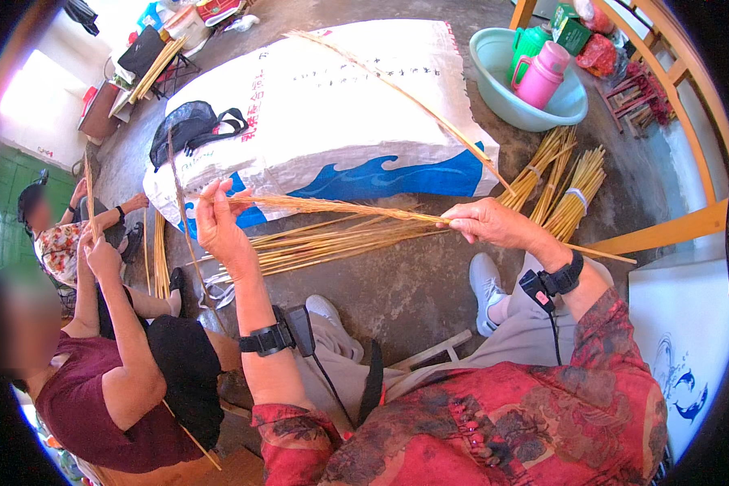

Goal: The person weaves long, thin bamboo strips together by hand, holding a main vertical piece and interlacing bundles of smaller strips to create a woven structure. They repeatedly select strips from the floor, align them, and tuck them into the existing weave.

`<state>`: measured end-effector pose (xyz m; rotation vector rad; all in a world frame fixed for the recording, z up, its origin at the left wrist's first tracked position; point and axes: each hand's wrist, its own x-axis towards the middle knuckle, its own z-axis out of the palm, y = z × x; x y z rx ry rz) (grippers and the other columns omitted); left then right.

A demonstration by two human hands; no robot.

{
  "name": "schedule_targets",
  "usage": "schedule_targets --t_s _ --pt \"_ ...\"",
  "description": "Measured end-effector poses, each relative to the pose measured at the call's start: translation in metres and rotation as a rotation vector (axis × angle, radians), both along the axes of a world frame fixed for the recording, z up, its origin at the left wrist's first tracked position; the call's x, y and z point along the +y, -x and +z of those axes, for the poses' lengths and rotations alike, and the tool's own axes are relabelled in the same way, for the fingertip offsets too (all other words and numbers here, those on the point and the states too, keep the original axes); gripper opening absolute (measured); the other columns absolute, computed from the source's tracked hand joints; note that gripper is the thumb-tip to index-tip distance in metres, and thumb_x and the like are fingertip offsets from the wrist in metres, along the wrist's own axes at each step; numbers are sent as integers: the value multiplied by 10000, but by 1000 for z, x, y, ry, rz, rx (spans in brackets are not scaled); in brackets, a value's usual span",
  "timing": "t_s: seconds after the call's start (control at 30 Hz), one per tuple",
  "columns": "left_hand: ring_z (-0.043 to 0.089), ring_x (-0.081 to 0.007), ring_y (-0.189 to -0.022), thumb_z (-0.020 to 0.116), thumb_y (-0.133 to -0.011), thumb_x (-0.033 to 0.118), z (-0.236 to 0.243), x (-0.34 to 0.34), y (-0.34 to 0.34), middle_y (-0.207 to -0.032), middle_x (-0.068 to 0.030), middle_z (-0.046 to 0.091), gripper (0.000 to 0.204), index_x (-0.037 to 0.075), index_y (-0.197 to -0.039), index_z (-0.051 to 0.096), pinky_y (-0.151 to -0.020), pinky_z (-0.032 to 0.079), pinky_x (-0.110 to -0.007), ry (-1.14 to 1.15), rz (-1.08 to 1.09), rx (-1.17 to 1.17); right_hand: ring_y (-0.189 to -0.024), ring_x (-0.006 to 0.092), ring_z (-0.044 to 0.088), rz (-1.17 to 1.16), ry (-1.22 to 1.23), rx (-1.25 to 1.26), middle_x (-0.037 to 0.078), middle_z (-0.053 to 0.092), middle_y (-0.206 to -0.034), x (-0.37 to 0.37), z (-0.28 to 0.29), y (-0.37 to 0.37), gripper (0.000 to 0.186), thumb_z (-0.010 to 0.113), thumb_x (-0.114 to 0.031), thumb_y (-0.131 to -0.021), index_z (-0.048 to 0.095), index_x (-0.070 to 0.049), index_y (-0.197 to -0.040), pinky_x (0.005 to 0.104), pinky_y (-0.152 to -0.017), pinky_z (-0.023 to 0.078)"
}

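Observation:
A long straw-coloured stalk with a feathery tassel (324, 206) stretches across in front of me. My right hand (490, 223) is closed round its stem, and the bare end (603, 253) sticks out beyond my wrist. At the tassel's tip, my left hand (223, 227) is raised with bent fingers, which seem to pinch the fine strands. Below the stalk, a loose spread of similar stalks (300, 249) lies on the floor. Another single stalk (405, 93) rests across the white woven sheet (364, 121) with blue waves.
Tied stalk bundles (575, 198) lie at right, below a light-blue basin (479, 69) holding a green flask (530, 49) and a pink flask (540, 77). A black bag (188, 130) sits on the sheet. At left, a co-worker (109, 381) holds a stalk upright; another person (61, 243) sits beyond.

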<state>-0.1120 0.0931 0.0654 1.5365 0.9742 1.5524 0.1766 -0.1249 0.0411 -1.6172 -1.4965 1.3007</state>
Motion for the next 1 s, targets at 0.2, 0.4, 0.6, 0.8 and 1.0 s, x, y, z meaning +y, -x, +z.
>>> schedule_targets --t_s 0.2,0.4,0.6,0.8,1.0 --pt "612 -156 -650 427 -897 156 0 0 1 -908 -108 602 221 8 -1020 535 -505 485 -228 93 48 13 -578 89 489 -49 -48 -67 32 538 -692 -1 2 1 245 446 -174 -871 563 -42 -1041 234 -563 415" --pt "590 -138 -616 448 -888 171 -16 11 8 -840 -91 584 211 2 -994 516 -493 485 -235 271 -59 -195 -654 165 530 -164 -376 -381 74 556 -758 -6 -2 0 228 513 -113 -810 566 -33 -1016 268 -623 433" --pt "577 -250 -793 470 -875 223 -20 12 10 -875 -125 545 233 8 -963 488 -677 505 -360 480 -195 -497 -759 252 554 -176 -323 -406 101 565 -800 -5 -1 3 219 525 -159 -801 580 -80 -998 327 -684 439" --pt "574 -254 -811 455 -881 201 -26 21 21 -885 -128 545 219 2 -960 499 -700 501 -367 517 -130 -504 -731 248 552 -127 -390 -425 98 543 -756 -7 -5 10 210 553 -150 -785 590 -101 -985 323 -647 439" --pt "574 -273 -865 457 -876 171 -42 31 36 -921 -142 551 225 -28 -977 484 -720 496 -371 614 -123 -564 -681 238 529 -174 -454 -447 83 499 -703 -5 -1 12 209 563 -134 -775 595 -108 -980 311 -624 429"
